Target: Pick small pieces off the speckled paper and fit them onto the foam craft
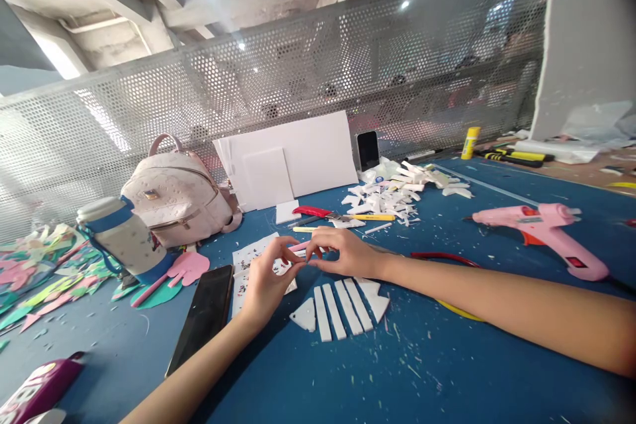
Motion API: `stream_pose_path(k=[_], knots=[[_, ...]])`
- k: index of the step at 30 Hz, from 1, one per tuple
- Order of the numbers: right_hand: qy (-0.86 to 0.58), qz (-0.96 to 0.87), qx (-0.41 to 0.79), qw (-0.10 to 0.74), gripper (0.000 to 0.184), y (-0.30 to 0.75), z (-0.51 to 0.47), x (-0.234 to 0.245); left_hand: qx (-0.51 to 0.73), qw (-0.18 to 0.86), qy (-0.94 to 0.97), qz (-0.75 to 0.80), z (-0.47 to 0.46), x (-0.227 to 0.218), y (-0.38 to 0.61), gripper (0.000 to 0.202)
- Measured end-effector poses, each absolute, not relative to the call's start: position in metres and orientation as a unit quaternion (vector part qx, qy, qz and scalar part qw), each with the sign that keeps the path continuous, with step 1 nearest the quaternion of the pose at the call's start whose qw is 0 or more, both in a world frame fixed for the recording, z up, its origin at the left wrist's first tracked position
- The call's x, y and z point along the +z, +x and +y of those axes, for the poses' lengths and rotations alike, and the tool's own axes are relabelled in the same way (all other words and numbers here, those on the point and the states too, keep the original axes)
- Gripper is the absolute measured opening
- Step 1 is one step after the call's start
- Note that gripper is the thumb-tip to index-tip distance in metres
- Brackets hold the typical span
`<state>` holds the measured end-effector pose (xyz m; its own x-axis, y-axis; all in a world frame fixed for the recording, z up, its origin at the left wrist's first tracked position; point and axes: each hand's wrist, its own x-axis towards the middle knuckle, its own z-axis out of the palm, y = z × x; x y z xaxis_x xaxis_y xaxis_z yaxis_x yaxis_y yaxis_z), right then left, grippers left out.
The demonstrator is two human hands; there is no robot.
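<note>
Where fingers (322, 239) meet, anything pinched unclear | paper (252, 252) partly hidden

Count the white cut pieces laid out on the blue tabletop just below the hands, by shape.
Strips: 4
Triangular piece: 1
Notched piece: 1
Total: 6

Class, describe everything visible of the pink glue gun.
The glue gun is pink and plastic-looking, with an orange-red trigger, a red switch on the handle and a dark nozzle tip. It lies on its side on the blue table, beyond the right forearm, nozzle pointing left, a dark cord at the handle's end. It isn't being held.
</note>
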<state>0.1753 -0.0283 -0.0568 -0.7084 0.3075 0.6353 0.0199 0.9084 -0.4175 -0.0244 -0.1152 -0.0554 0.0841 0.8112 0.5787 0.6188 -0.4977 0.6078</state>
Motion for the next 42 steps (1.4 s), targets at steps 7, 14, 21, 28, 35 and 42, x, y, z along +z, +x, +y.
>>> stream_pose_path(k=[7,14,21,28,35,42], knots=[[-0.099,-0.904,0.200,0.365,0.006,0.175,-0.028,-0.058,0.455,0.089,0.739,0.489,-0.115,-0.055,-0.022,0.028],[-0.162,-0.888,0.161,0.400,0.008,0.175,-0.022,-0.060,0.454,0.100,0.759,0.456,-0.120,-0.051,-0.021,0.031],[-0.236,-0.866,0.166,0.408,0.006,0.176,-0.012,-0.065,0.438,0.135,0.776,0.433,-0.130,-0.047,-0.012,0.030],[-0.264,-0.863,0.175,0.394,0.008,0.176,-0.011,-0.067,0.442,0.164,0.770,0.429,-0.133,-0.043,-0.011,0.029],[-0.271,-0.862,0.171,0.392,0.008,0.175,-0.008,-0.070,0.469,0.304,0.733,0.387,-0.131,-0.039,-0.011,0.031],[-0.277,-0.863,0.160,0.392,0.008,0.175,-0.009,-0.070,0.470,0.427,0.703,0.322,-0.125,-0.043,-0.011,0.034]])
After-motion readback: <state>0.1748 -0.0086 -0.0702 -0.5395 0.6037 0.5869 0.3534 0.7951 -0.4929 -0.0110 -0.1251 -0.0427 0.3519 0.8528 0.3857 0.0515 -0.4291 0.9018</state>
